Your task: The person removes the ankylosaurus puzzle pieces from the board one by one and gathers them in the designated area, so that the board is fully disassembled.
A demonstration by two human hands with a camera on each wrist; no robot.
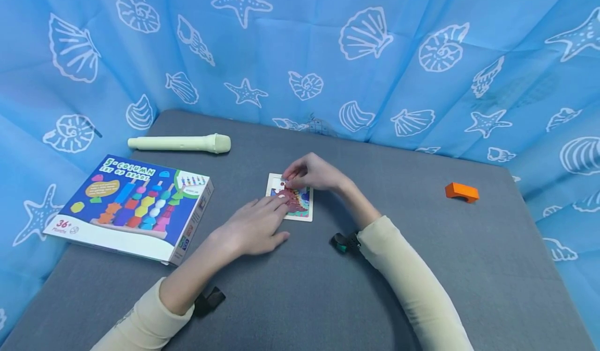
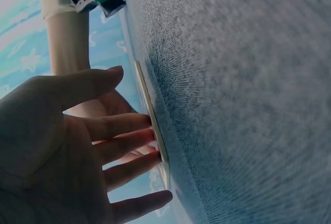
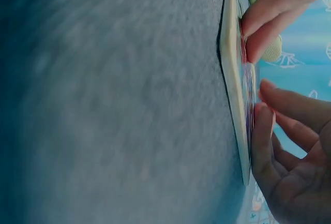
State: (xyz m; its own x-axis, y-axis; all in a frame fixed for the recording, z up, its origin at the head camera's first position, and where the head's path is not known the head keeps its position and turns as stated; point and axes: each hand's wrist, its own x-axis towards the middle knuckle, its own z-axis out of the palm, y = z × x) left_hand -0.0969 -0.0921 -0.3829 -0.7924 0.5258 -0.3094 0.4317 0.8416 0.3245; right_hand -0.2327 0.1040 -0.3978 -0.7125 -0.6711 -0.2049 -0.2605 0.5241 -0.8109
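Observation:
A small square dinosaur puzzle board [image 1: 304,217] with a pale rim lies on the grey table. My left hand [image 1: 255,225] reaches over its near-left part, fingers extended and their tips on the reddish dinosaur picture [image 1: 295,203]; the thumb is spread away. At the board's far side, my right hand [image 1: 316,173] bends down, thumb and forefinger tips close together at the picture's upper left. In the right wrist view those fingertips [image 3: 265,111] meet the board's face; whether a piece is between them is hidden. The left wrist view shows the board's edge [image 2: 150,100] beside the left fingers.
A bead-set box [image 1: 126,205] lies at the left, with a pale green toy microphone [image 1: 180,143] behind it. Far right stands an orange arch block [image 1: 462,191]. A blue shell-patterned curtain [image 1: 300,54] hangs behind the table. Each wrist carries a dark camera [image 1: 344,242].

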